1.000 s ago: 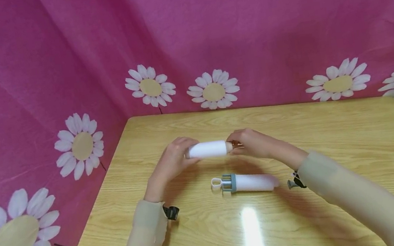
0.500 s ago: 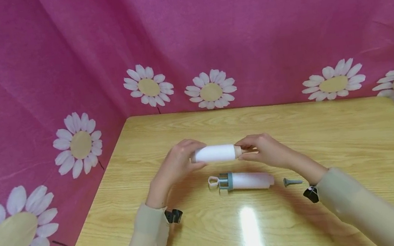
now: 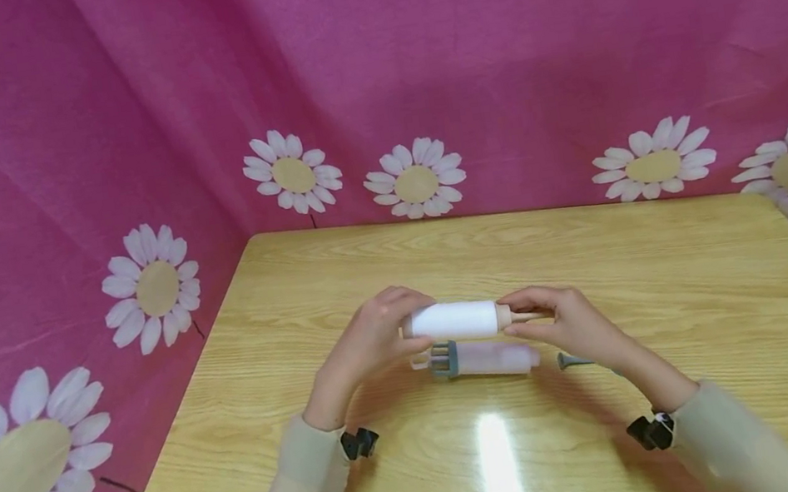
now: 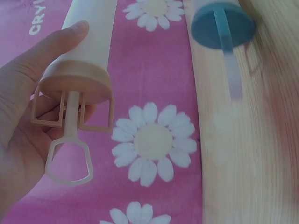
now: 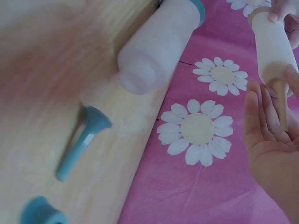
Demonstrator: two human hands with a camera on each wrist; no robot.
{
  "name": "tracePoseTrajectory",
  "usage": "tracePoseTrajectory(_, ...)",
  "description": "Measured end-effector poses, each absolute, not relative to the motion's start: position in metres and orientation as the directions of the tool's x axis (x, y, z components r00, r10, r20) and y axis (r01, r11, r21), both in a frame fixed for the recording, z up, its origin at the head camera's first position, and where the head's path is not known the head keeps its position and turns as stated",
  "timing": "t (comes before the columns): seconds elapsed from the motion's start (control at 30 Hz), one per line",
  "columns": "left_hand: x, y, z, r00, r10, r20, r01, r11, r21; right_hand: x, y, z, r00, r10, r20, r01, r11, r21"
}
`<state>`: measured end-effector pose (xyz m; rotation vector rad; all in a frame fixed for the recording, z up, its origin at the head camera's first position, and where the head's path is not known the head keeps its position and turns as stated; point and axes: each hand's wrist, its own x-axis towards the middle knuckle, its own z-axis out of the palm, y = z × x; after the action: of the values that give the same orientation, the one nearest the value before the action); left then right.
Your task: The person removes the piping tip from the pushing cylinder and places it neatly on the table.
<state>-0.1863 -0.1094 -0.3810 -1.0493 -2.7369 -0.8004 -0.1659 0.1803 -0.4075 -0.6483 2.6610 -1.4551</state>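
Observation:
My left hand grips the cap end of a white piping syringe, which lies level above the table. In the left wrist view its beige cap has two finger loops, and a white plunger with a ring handle sticks out. At the other end my right hand pinches the base of a long beige nozzle between thumb and fingers. Just below, a second syringe with a teal cap rests on the wood, partly overlapped by the held one.
A teal nozzle lies on the table near the right forearm. Another small teal piece shows at the right wrist view's bottom edge. Pink flowered cloth hangs behind the table and along its left side.
Both hands have brought the held syringe nearer to me and slightly rightward. The right hand has swung so more of the beige nozzle shows, and the teal nozzle on the table has come into sight.

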Motion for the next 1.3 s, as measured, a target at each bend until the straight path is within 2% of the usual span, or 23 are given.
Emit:
tracePoseTrajectory(0.23,-0.176,-0.097,-0.377,-0.749,0.613,0.252,0.653,0.616,0.442,-0.145,0.192,-0.42,-0.944,-0.302,0.13,-0.228,0.318,-0.92)
tracePoseTrajectory(0.47,-0.169,-0.086,-0.38,-0.71,0.65,0.273,0.695,0.582,0.422,-0.126,0.197,-0.428,-0.976,-0.204,0.071,-0.132,0.302,-0.944)
tracePoseTrajectory(0.6,-0.165,-0.081,-0.383,-0.707,0.654,0.269,0.694,0.568,0.443,-0.116,0.196,-0.429,-0.985,-0.158,0.068,-0.111,0.278,-0.954)
tracePoseTrajectory(0.93,-0.159,-0.076,-0.387,-0.688,0.665,0.293,0.704,0.512,0.491,-0.102,0.195,-0.435,-0.987,-0.114,0.112,-0.134,0.219,-0.967)
tracePoseTrajectory(1.3,-0.156,-0.07,-0.388,-0.684,0.667,0.294,0.7,0.487,0.523,-0.095,0.2,-0.439,-0.974,-0.108,0.2,-0.221,0.243,-0.945)
